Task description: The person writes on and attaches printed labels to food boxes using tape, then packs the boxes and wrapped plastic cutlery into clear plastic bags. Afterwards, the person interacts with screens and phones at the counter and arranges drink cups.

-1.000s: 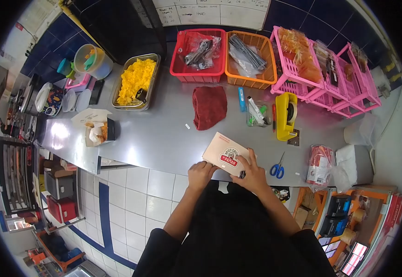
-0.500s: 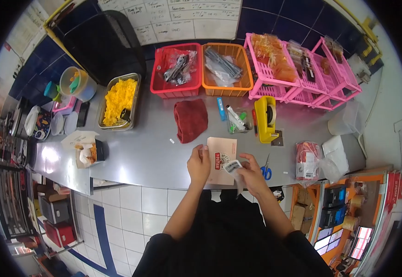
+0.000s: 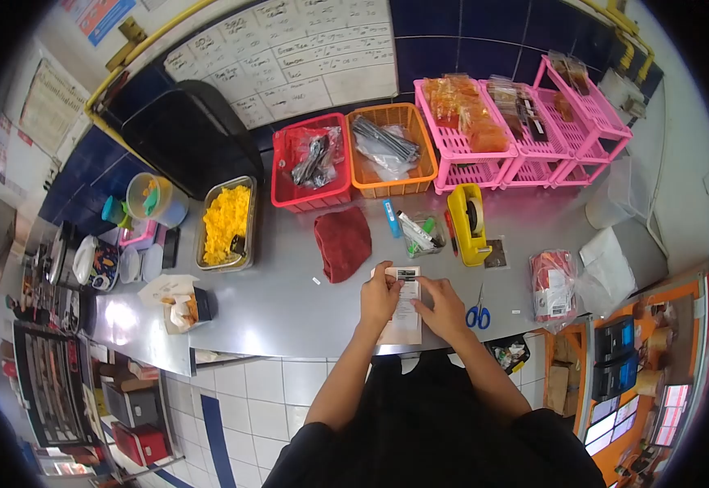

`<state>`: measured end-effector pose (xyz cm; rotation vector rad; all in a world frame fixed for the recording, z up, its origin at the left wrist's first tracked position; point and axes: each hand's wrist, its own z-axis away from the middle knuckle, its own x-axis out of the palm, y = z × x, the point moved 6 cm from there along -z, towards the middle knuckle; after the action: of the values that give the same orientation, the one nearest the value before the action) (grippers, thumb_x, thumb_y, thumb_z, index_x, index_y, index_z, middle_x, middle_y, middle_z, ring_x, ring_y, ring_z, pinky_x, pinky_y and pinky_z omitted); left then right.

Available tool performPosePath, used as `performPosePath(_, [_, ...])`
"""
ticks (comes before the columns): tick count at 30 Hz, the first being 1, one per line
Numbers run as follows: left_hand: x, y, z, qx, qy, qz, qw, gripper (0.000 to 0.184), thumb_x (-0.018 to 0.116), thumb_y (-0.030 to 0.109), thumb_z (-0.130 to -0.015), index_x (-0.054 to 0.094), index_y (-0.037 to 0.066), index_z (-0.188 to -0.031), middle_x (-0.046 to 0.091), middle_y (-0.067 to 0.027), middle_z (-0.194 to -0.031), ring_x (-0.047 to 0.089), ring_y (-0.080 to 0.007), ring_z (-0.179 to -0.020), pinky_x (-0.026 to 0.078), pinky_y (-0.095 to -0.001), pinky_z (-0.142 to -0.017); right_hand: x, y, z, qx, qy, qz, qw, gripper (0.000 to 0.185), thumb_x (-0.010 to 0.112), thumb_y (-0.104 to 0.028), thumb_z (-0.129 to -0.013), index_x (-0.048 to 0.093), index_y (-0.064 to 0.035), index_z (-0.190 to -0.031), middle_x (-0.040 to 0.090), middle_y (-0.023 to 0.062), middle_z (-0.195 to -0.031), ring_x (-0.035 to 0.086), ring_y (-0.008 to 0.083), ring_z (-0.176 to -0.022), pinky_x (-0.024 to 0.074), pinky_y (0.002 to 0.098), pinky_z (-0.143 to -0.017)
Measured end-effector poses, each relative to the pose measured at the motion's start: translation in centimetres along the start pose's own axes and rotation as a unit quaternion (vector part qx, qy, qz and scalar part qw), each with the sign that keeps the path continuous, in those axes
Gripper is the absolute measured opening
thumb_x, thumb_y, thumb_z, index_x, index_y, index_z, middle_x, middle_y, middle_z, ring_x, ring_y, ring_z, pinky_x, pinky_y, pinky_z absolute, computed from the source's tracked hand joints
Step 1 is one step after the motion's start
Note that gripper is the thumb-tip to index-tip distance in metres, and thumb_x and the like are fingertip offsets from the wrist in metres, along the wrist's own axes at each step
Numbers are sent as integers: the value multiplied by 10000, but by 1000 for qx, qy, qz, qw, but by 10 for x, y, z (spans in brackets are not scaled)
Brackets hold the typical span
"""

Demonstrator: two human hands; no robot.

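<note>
A flat cream paper packet (image 3: pixel 404 334) lies near the front edge of the steel counter, mostly under a printed white paper slip (image 3: pixel 408 297). My left hand (image 3: pixel 380 298) pinches the slip's upper left side, its fingertips over the top of the packet. At the slip's right side, my right hand (image 3: pixel 444 309) holds the edge between thumb and fingers. Blue-handled scissors (image 3: pixel 478 316) lie just right of my right hand. A dark red cloth (image 3: pixel 343 244) rests beyond my left hand.
Behind stand a red basket (image 3: pixel 311 195), an orange basket (image 3: pixel 395 187) and pink racks (image 3: pixel 472 167). A yellow tape dispenser (image 3: pixel 466 232) and markers (image 3: pixel 418 232) sit nearer. Leftward are a tray of yellow food (image 3: pixel 226 224) and an open food box (image 3: pixel 182 311); rightward, a red-and-white package (image 3: pixel 554 286).
The packet has turned from tilted to upright, its logo now covered. The slip, held in my right hand half a second ago, now lies flat over it, with both hands at it. The view has shifted.
</note>
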<state>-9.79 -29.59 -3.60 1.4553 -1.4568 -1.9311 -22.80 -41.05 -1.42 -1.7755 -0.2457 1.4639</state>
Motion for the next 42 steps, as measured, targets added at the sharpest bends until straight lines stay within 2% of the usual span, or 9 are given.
performPosePath(3, [3,0,-1,12,-9,-9,1000,464,750,69,-789,564,39,-1213,689,-152,-800,693,-309,-724,545,-394,-677,6,3,-4,-61,-41,89,993,557,692,-364,-867,537,-249,-1390,484,224,-1382,546,348,-1220,499,439,-946])
performPosePath(12, [9,58,6,54,111,-159,979,368,724,196,-853,605,56,-1171,659,-141,-919,664,-276,-839,528,-375,-654,22,35,-12,-49,-132,-53,989,601,630,-389,-891,467,-240,-1450,472,234,-1405,553,395,-1206,486,455,-982])
performPosePath(17, [107,87,-12,-221,-92,266,934,359,631,295,-950,605,47,-1208,617,-83,-1161,608,-199,-956,562,-369,-757,42,55,-14,28,-189,-75,979,692,609,-411,-887,383,-183,-1500,448,208,-1447,529,404,-1235,468,471,-999])
performPosePath(20, [162,99,-29,-301,-113,282,904,382,638,341,-940,608,72,-1209,604,-75,-1168,587,-217,-948,574,-397,-698,38,47,-6,-164,-41,-34,985,611,558,-399,-949,398,-193,-1501,456,191,-1452,475,349,-1299,345,461,-1097])
performPosePath(30, [195,80,-48,-433,-149,358,814,396,671,319,-926,606,32,-1191,596,-126,-1198,547,-322,-1104,505,-427,-908,35,60,-2,-94,-98,-200,970,721,628,-466,-852,386,-287,-1508,391,185,-1508,439,384,-1321,363,466,-1082])
performPosePath(33, [192,85,-28,-321,-133,458,818,254,679,260,-924,680,32,-1035,631,-124,-1142,551,-300,-1132,467,-365,-945,42,60,-4,-119,-51,-101,986,726,649,-441,-847,398,-254,-1502,375,234,-1504,408,418,-1338,351,487,-1087])
performPosePath(36, [192,82,-11,-26,10,121,992,210,661,147,-887,698,33,-714,704,-128,-895,617,-320,-1066,475,-422,-923,45,59,-5,-187,52,-76,978,799,699,-389,-806,362,-225,-1511,509,264,-1248,509,440,-1131,404,504,-1003])
performPosePath(38, [194,84,-13,-23,27,26,999,166,653,134,-866,709,25,-754,708,-165,-925,627,-344,-1060,486,-433,-916,37,54,-16,-105,-66,-149,981,881,755,-364,-735,363,-179,-1502,504,293,-1245,499,461,-1141,388,525,-1013])
performPosePath(42, [175,87,-5,-70,-41,-119,990,184,617,166,-838,731,26,-875,703,-227,-963,666,-397,-954,518,-450,-873,30,50,-27,-109,-72,-141,981,954,767,-368,-732,300,-111,-1522,470,253,-1355,474,423,-1196,373,510,-1031])
